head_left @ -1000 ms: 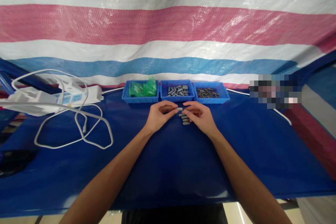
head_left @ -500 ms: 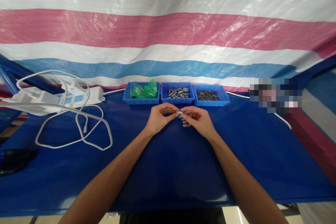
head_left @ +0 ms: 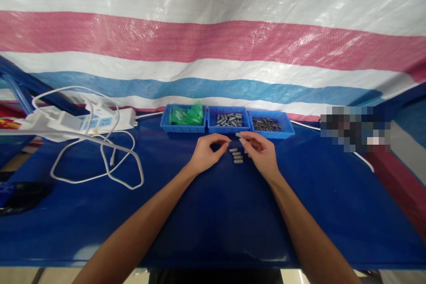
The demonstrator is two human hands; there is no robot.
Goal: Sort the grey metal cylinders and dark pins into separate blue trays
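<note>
My right hand pinches a small grey metal cylinder between thumb and fingertips, one end sticking out to the left. Its other fingers curl underneath, partly hidden by the thumb. My left hand is a little way left, thumb and index fingertips brought together; whatever might be between them is too small to make out. On the table between my hands lie several short grey metal cylinders in a rough column. Behind them a middle blue bin holds more loose cylinders.
Left of the middle bin stands a blue bin with green plastic bags; right of it, another with thin dark metal pins or screws. A power strip and looped white cable occupy the table's left side.
My hands have drawn apart; both were on one cylinder, and now only the right holds it, raised slightly rightward. The cylinders on the table show more fully. The view has shifted slightly.
</note>
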